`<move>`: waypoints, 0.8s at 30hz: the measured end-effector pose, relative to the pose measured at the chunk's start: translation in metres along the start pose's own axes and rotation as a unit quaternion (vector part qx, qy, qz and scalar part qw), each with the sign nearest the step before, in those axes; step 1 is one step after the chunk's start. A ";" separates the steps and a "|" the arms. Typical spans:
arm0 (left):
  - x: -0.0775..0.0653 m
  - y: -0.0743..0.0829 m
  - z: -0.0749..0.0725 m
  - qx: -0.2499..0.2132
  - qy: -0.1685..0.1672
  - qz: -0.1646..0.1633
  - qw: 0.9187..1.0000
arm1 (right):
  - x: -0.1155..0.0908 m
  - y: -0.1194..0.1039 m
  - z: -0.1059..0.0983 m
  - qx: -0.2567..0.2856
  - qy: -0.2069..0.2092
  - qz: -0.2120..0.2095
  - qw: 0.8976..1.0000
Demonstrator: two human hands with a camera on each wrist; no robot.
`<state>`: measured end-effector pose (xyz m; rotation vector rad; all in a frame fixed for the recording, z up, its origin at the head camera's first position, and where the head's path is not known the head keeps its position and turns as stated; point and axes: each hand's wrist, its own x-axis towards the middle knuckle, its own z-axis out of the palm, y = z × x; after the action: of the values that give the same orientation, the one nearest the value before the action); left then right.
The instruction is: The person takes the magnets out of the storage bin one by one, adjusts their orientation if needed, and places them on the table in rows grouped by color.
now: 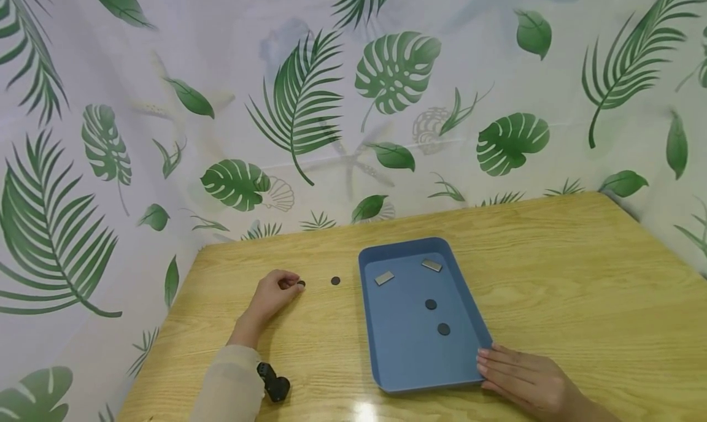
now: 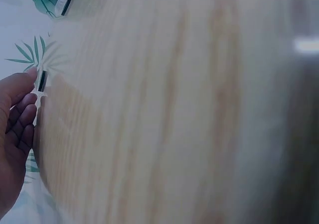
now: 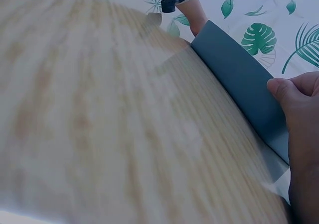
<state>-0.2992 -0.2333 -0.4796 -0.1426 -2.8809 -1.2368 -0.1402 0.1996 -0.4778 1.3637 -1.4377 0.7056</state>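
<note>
A small round black disc (image 1: pixel 301 283) is at the fingertips of my left hand (image 1: pixel 274 293), pinched between thumb and fingers at the left of the table. In the left wrist view, that disc (image 2: pixel 43 81) shows edge-on beside the thumb tip. A second black disc (image 1: pixel 335 281) lies flat on the wood to the right of this hand. My right hand (image 1: pixel 525 376) holds the near right corner of a blue tray (image 1: pixel 394 384). In the right wrist view, the thumb (image 3: pixel 281 88) lies against the tray's outer wall (image 3: pixel 239 74); the other fingers are partly hidden.
Inside the tray are two black discs, one (image 1: pixel 431 304) above the other (image 1: pixel 444 329), and two silvery rectangular pieces, left (image 1: pixel 384 278) and right (image 1: pixel 432 265). A black device (image 1: pixel 273 384) sits at the left wrist. Leaf-print cloth (image 1: pixel 353 134) borders the wooden table (image 1: pixel 552 275).
</note>
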 end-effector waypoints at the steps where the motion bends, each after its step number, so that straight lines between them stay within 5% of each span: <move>1: 0.000 0.000 0.000 -0.005 0.004 -0.001 1.000 | 0.000 0.000 0.000 -0.002 -0.001 0.000 1.000; 10: 0.001 0.003 0.000 -0.034 0.010 -0.015 0.999 | 0.002 0.000 -0.001 -0.005 -0.002 0.003 1.000; 24: 0.002 0.026 0.006 -0.025 -0.056 0.015 0.998 | 0.002 0.001 0.000 -0.005 0.005 0.004 1.000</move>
<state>-0.2986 -0.2112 -0.4648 -0.2634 -2.9291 -1.3374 -0.1405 0.1992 -0.4755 1.3453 -1.4373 0.7085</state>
